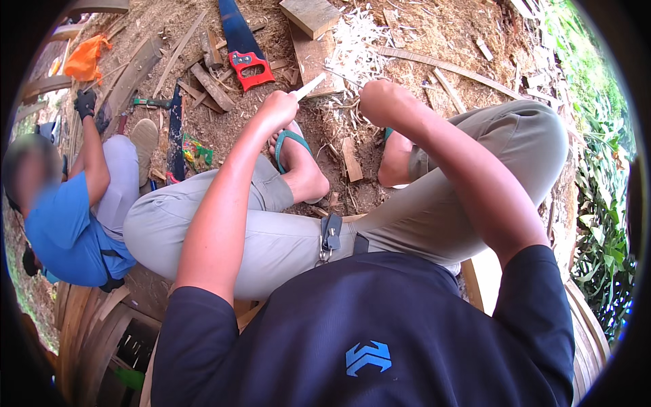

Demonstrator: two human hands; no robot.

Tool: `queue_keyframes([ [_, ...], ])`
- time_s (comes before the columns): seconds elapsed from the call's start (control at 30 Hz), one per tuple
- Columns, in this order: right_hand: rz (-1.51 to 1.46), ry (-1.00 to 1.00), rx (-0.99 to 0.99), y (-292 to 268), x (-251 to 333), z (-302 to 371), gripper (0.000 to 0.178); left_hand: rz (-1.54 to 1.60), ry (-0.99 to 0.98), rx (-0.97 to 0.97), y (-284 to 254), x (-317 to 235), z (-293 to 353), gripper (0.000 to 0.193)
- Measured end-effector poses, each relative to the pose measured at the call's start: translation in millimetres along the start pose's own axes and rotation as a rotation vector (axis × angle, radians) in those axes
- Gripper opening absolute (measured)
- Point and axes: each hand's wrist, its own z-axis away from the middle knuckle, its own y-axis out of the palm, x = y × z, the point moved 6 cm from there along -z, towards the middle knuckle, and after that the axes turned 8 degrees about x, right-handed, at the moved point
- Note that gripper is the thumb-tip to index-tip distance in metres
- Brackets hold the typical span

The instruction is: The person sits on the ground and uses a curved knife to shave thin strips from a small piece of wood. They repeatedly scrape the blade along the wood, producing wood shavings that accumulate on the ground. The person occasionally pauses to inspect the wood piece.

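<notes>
My left hand [279, 110] is closed around a slim, pale wooden stick [310, 87], whose tapered end points away to the right. Opposite it, my right hand [386, 102] makes a fist around a knife; its thin blade [344, 78] reaches left toward the stick's tip, and the handle is hidden in the fingers. I cannot tell whether blade and stick touch. Just beyond the stick lies a brown wooden board [313, 62], with a wood block [310, 16] on its far end. Pale curled shavings [363, 51] are heaped beside the board.
A handsaw with a red handle [251, 70] lies on the sawdust-covered ground, among wood scraps [212, 87]. Farther left are a second saw [176, 139], a green-handled tool [152, 103] and an orange bag [87, 57]. A person in a blue shirt [64, 230] sits there. Green plants [603, 230] border the right.
</notes>
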Motion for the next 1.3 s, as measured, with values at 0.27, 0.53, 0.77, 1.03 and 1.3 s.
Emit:
queue_keyframes([
  [0.27, -0.209, -0.062, -0.168, 15, 42, -11, 0.017, 0.123, -0.081, 0.017, 5, -3, 9, 0.059],
  [0.53, -0.244, 0.170, -0.127, 23, 41, -16, 0.024, 0.163, -0.102, -0.001, 7, -7, 12, 0.058],
  [0.77, -0.151, 0.234, 0.029, 28, 13, -46, 0.029, 0.045, -0.055, -0.016, 8, -17, 12, 0.055],
  [1.03, 0.100, -0.148, -0.443, 5, 56, -9, 0.012, 0.104, 0.008, -0.027, 8, -12, 8, 0.045],
  [1.3, -0.140, 0.149, -0.045, 0, 56, -2, 0.036, 0.128, -0.051, -0.002, 11, -7, 8, 0.056],
])
